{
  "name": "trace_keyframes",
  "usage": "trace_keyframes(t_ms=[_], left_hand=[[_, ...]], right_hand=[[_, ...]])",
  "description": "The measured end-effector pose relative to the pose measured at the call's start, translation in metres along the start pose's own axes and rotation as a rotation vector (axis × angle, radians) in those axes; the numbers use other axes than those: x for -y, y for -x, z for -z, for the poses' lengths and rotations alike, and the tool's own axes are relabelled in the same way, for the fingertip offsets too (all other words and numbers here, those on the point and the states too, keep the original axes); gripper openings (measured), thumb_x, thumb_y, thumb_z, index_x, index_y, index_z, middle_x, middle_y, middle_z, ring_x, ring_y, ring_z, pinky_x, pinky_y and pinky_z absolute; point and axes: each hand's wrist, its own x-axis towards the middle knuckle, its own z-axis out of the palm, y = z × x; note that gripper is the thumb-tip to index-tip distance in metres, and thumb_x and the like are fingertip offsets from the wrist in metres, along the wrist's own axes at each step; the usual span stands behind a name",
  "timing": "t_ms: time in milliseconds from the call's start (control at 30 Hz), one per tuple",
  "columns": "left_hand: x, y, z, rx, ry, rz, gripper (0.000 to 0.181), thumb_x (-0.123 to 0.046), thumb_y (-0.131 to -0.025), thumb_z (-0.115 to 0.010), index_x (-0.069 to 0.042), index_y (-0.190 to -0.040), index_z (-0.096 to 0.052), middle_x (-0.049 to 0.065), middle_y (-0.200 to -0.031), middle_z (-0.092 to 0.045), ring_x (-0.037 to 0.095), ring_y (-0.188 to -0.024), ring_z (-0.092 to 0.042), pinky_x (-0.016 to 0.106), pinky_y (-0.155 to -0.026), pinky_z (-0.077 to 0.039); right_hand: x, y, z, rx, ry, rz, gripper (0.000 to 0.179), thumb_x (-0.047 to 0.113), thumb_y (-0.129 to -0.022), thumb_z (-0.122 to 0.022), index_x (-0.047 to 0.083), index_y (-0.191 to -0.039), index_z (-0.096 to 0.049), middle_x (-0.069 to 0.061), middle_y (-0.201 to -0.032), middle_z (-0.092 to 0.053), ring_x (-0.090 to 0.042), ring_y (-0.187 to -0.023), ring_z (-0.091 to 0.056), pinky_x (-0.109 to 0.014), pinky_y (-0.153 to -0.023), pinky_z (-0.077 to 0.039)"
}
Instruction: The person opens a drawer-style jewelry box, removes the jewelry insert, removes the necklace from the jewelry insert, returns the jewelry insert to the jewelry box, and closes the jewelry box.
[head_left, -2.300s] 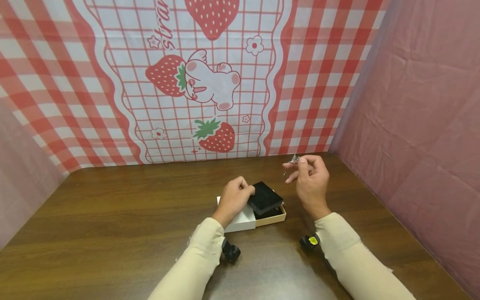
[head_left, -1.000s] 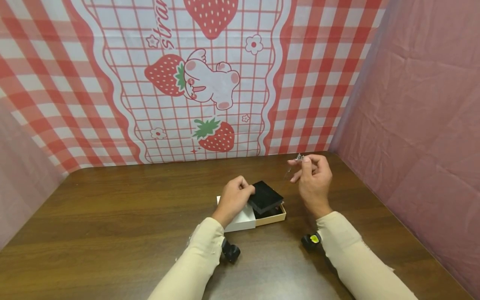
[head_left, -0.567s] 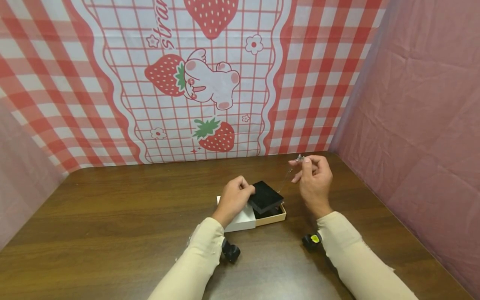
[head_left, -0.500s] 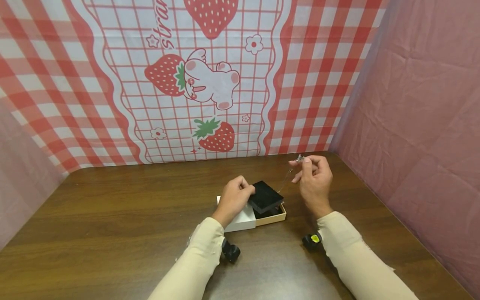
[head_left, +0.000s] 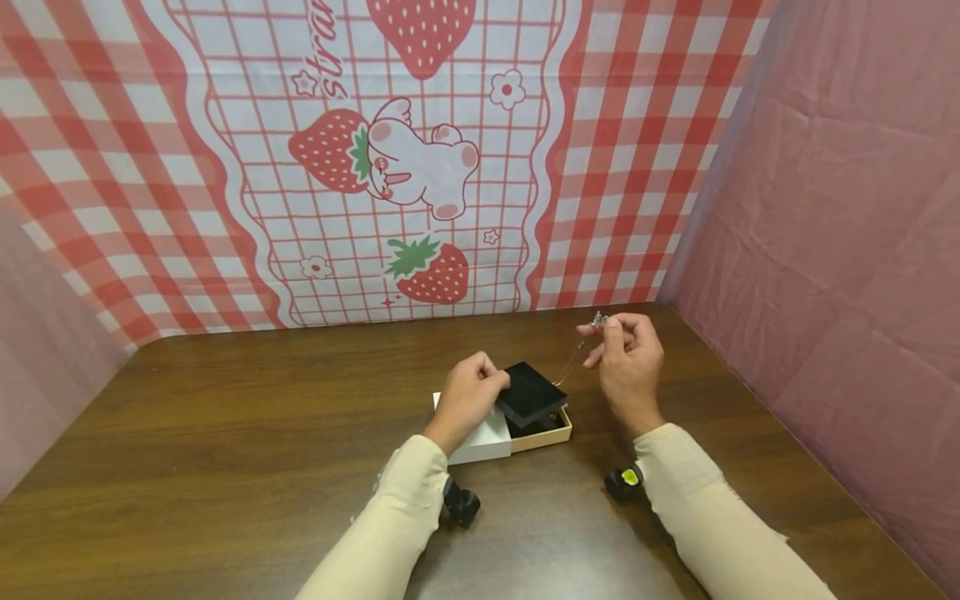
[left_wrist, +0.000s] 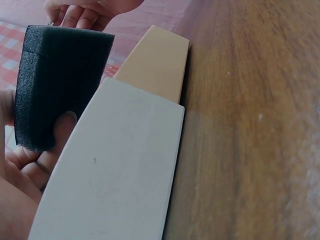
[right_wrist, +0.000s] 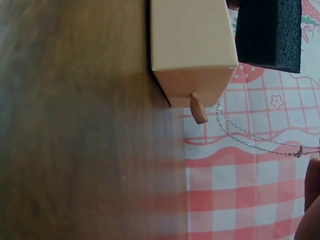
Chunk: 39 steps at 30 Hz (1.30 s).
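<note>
In the head view my left hand (head_left: 468, 396) pinches a black foam pad (head_left: 531, 390) by its left edge, tilted above a part-open drawer box. The left wrist view shows the pad (left_wrist: 70, 85) with thumb on one face and fingers on the other. My right hand (head_left: 630, 362), to the right of the pad, holds a silver necklace (head_left: 597, 320) between thumb and fingers. Its thin chain (right_wrist: 250, 145) loops down from the fingers toward the pad and box. Much of the bunched part is hidden by the fingers.
The box has a white sleeve (head_left: 483, 443) and a tan drawer (head_left: 553, 436) with a small tan pull tab (right_wrist: 198, 109), slid out to the right. It lies on a brown wooden table (head_left: 262, 467). Behind stands a strawberry-print cloth (head_left: 427, 167); a pink cloth (head_left: 817, 233) hangs at right.
My right hand has shifted slightly right with the necklace, and more chain now shows slanting down to the pad's right corner. The left hand, pad and box stay put.
</note>
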Motion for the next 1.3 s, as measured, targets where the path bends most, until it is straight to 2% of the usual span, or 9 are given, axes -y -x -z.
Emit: trace_keyframes(t_ms=[267, 633, 867, 1033, 1167, 1300], left_hand=[[0.001, -0.001, -0.001, 0.014, 0.001, 0.008, 0.017, -0.022, -0.087, -0.065, -0.013, -0.076, -0.055, 0.003, -0.069, -0.055, 0.018, -0.064, -0.053, 0.034, -0.064, -0.045], [0.002, 0.000, 0.000, 0.013, 0.006, 0.001, 0.017, -0.021, -0.087, -0.065, -0.013, -0.076, -0.055, 0.003, -0.068, -0.055, 0.018, -0.063, -0.052, 0.033, -0.063, -0.044], [0.001, 0.000, 0.000, 0.014, 0.005, 0.008, 0.018, -0.021, -0.087, -0.065, -0.012, -0.076, -0.056, 0.003, -0.070, -0.055, 0.018, -0.064, -0.052, 0.033, -0.064, -0.044], [-0.001, 0.000, 0.000, 0.001, -0.005, 0.009, 0.017, -0.021, -0.085, -0.066, -0.012, -0.075, -0.056, 0.002, -0.069, -0.055, 0.018, -0.064, -0.052, 0.033, -0.063, -0.043], [-0.001, 0.000, 0.000, -0.003, -0.007, 0.011, 0.016, -0.020, -0.084, -0.066, -0.012, -0.074, -0.056, 0.002, -0.069, -0.056, 0.018, -0.063, -0.053, 0.033, -0.063, -0.043], [-0.002, 0.001, 0.000, -0.005, -0.005, 0.012, 0.016, -0.020, -0.084, -0.066, -0.012, -0.074, -0.056, 0.002, -0.070, -0.056, 0.018, -0.064, -0.053, 0.033, -0.064, -0.044]], right_hand=[[-0.003, -0.001, 0.004, 0.025, 0.026, -0.013, 0.019, -0.001, -0.102, -0.046, -0.019, -0.098, -0.049, -0.034, -0.086, -0.068, -0.023, -0.042, -0.056, -0.028, -0.044, -0.048], [-0.007, 0.000, 0.007, 0.032, 0.023, -0.050, 0.017, -0.001, -0.101, -0.048, -0.016, -0.094, -0.051, -0.028, -0.084, -0.070, -0.023, -0.043, -0.057, -0.022, -0.043, -0.046], [-0.035, -0.003, 0.012, 0.024, 0.048, -0.084, 0.018, 0.001, -0.101, -0.049, -0.015, -0.095, -0.052, -0.027, -0.085, -0.071, -0.020, -0.042, -0.057, -0.023, -0.041, -0.044], [-0.040, -0.004, 0.014, 0.013, 0.087, -0.110, 0.015, 0.005, -0.101, -0.051, -0.006, -0.093, -0.056, -0.019, -0.083, -0.073, -0.018, -0.042, -0.058, -0.023, -0.038, -0.038], [-0.037, -0.004, 0.014, 0.015, 0.107, -0.117, 0.016, 0.003, -0.101, -0.051, -0.010, -0.093, -0.055, -0.023, -0.083, -0.072, -0.018, -0.041, -0.058, -0.023, -0.038, -0.038], [-0.020, -0.003, 0.011, 0.028, 0.128, -0.122, 0.017, 0.000, -0.099, -0.049, -0.015, -0.093, -0.054, -0.030, -0.083, -0.070, -0.020, -0.042, -0.058, -0.022, -0.040, -0.040]])
